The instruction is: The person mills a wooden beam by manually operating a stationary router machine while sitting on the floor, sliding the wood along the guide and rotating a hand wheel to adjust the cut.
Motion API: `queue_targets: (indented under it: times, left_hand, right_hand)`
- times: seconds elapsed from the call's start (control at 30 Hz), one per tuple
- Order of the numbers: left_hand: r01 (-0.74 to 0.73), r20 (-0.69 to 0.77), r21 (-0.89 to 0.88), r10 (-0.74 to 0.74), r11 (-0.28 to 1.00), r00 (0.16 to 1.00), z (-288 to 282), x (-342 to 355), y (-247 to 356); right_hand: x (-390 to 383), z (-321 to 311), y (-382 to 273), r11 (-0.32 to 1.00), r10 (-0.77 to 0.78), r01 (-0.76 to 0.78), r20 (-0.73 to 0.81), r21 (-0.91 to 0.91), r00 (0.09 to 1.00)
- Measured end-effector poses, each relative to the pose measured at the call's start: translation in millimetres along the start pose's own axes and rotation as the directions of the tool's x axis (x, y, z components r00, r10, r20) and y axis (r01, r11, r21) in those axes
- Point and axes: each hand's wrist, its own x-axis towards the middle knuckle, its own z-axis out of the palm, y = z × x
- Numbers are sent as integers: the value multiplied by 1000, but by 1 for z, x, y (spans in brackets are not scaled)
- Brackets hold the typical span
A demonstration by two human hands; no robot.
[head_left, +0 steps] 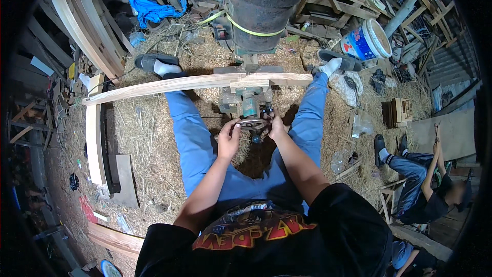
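Note:
A metal handwheel (252, 121) with a dark ball-ended knob (256, 138) sits between my knees. My left hand (228, 139) grips its left rim, fingers curled. On the opposite side my right hand (277, 127) is closed at the rim; part of its fingers is hidden. Just beyond the wheel is a green metal clamp (249, 104), with a small dark fitting (267, 109) on its right. A long, slightly curved wooden plank (189, 85) lies crosswise past the clamp. A short wood block (249, 85) sits between the clamp and the plank.
A large dark machine housing (266, 10) stands ahead. Curved boards (84, 25) lean at the far left; an upright pale beam (95, 143) supports the plank's left end. A white-and-blue bucket (366, 41) lies tilted at right. Another person (425, 174) sits at right. Shavings cover the floor.

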Motion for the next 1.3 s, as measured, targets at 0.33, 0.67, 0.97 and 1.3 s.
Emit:
queue_targets:
  times: [0.33, 0.67, 0.97, 1.3]
  left_hand:
    - [315, -143, -31, -316, 949, 938, -16, 86, -10]
    - [642, 371, -47, -583, 765, 722, 9, 82, -48]
    - [687, 266, -138, -641, 714, 720, -10, 17, -32]
    - [233, 160, 19, -233, 972, 959, 25, 24, 6]
  right_hand:
    - [-12, 7, 2, 993, 84, -86, -22, -76, 996]
    - [-12, 18, 5, 992, -7, -1, -64, -125, 998]
    - [-15, 27, 15, 693, -599, 523, 8, -496, 801]
    - [31, -5, 13, 921, -365, 346, -82, -180, 927]
